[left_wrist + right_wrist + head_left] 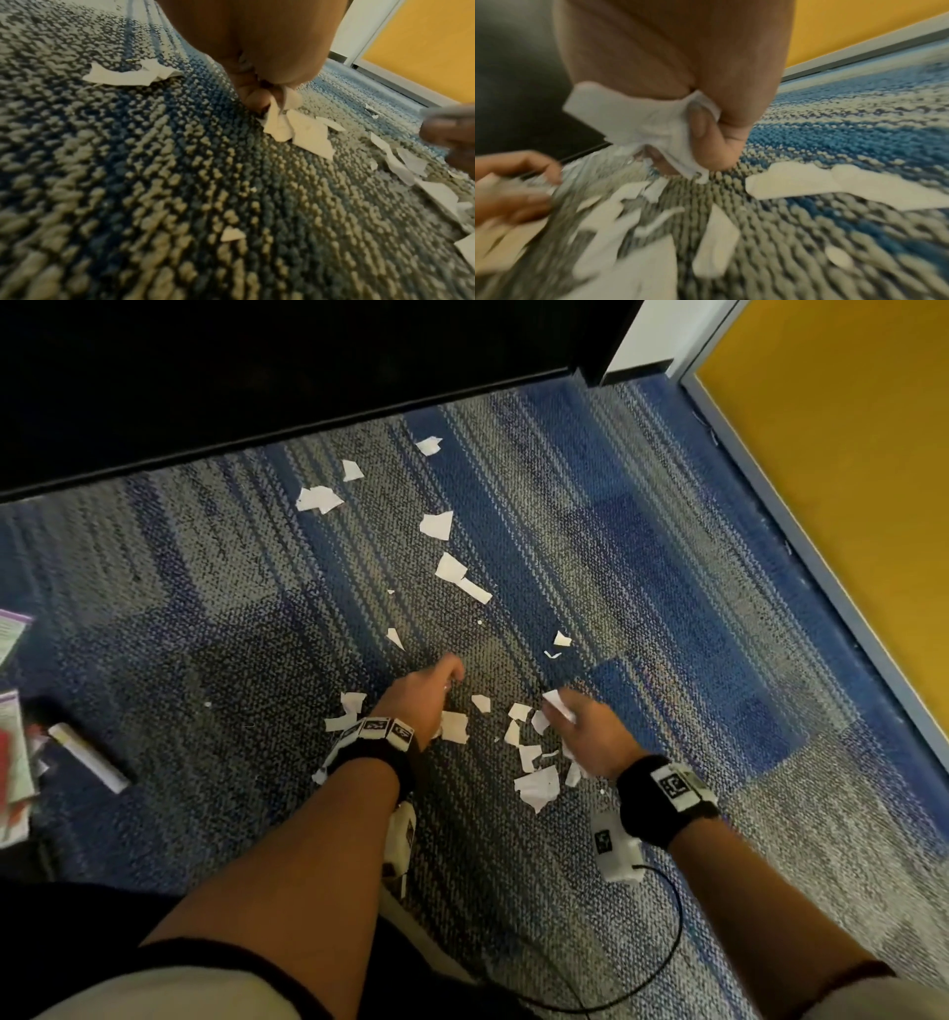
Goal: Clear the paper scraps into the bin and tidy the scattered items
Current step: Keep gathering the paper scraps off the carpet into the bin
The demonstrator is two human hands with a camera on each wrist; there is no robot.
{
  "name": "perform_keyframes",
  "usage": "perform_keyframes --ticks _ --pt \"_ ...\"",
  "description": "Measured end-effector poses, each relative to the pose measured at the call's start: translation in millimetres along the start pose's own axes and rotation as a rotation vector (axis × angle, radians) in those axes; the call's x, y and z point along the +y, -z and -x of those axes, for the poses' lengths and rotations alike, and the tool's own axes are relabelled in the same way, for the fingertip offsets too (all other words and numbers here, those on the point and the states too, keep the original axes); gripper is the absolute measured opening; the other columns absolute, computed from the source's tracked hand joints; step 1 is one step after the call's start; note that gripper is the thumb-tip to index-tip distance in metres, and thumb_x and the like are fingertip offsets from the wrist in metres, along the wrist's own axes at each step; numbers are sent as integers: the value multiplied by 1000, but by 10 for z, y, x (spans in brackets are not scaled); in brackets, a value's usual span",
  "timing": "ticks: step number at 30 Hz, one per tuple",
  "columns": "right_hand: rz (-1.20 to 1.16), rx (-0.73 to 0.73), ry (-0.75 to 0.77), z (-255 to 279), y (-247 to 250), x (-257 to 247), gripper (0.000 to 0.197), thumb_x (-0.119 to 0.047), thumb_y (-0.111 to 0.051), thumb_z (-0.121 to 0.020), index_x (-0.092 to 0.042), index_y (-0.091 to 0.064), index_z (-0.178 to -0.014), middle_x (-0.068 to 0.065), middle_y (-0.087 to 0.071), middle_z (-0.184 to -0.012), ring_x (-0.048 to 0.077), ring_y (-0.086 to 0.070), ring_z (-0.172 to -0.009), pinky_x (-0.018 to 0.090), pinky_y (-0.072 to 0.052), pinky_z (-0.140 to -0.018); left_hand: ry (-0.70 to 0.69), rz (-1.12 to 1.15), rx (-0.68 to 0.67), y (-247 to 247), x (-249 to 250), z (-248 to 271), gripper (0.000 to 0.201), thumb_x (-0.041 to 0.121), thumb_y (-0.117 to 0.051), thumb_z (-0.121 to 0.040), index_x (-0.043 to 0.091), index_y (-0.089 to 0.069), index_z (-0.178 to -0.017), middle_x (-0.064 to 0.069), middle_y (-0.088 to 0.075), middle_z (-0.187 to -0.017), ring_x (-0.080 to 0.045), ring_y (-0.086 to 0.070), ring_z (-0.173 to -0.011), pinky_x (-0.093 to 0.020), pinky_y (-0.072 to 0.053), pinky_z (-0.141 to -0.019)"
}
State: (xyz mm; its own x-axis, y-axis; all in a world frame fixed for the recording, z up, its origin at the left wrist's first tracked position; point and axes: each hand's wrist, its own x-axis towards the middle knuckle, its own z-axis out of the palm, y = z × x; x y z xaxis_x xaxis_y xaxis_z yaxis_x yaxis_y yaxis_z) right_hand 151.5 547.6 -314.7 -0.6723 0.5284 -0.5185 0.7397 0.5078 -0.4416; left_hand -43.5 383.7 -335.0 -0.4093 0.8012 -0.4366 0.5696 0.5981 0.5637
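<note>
The carpet point(642, 567) takes up nearly everything here, a woven blue and grey stripe running away from the person toward a black panel point(257, 367), with a yellow wall point(847, 454) closing off the right side. No bin shows in any view.

Across the carpet lie the paper scraps point(536, 785), and their spread has a clear long axis: a loose line from the far pieces near the black panel back to a dense cluster right under the hands. That cluster sits between the two hands, slightly nearer the right one. The far pieces lie straight ahead of the left hand, well apart from it, so I'd judge that a forward reach along this line comes next, once the near pile is gathered.

At the left edge lies a white tube point(87, 757), like a glue stick, its long axis slanting from upper left to lower right, beside some printed packets point(13, 752).

The left hand point(423, 693) is curled, its fingertips point(257, 101) pinching a few scraps against the carpet. The right hand point(590, 737) is closed around a crumpled wad of scraps point(639, 121), its thumb clamping it, knuckles low over the pile.
</note>
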Motion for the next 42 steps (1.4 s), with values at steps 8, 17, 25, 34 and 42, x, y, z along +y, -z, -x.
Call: perform_keyframes --ticks 8,17,25,34,42 --pt "35 26 -5 309 -160 151 57 -64 -38 -95 -18 -61 -120 6 -68 -99 27 -64 -92 36 -49 -80 -53 -81 -143 -79 65 36 41 58 -68 -79 28 -46 -97 2 -60 -87 -23 -58 -80 -35 -50 -68" --pt "-54 341 109 264 -259 319 48 -25 -72 -88 -21 -33 -60 -6 -34 -56 7 -33 -51 29 -25 -55 -43 93 -85 -118 -70 -10 53 47 -79 -74 23 -48 -109 5 -49 -105 -17 -50 -96 -32 -43 -80" --pt "7 -27 1 268 -246 72 102 -63 -84 -58 -34 -25 -136 1 -66 -86 18 -61 -74 34 -50 -68 -32 -71 -51 -91 -100 -17 45 53 -70 -80 22 -50 -107 -2 -60 -112 -26 -58 -98 -31 -40 -70" --pt "182 70 94 121 -483 -37 33 -44 -54 -97 -15 -53 -114 10 -60 -106 31 -58 -91 31 -35 -68 -34 -77 -8 -102 -65 -45 31 41 -48 -99 10 -51 -100 -12 -51 -110 -36 -54 -96 -36 -36 -70" --pt "-53 157 132 183 -354 109 24 -18 -71 -86 -10 -60 -67 5 -62 -79 24 -59 -77 33 -41 -69 -98 21 56 -68 101 -71 23 20 -36 -102 33 -40 -121 -8 -62 -86 -24 -54 -68 -31 -38 -60"
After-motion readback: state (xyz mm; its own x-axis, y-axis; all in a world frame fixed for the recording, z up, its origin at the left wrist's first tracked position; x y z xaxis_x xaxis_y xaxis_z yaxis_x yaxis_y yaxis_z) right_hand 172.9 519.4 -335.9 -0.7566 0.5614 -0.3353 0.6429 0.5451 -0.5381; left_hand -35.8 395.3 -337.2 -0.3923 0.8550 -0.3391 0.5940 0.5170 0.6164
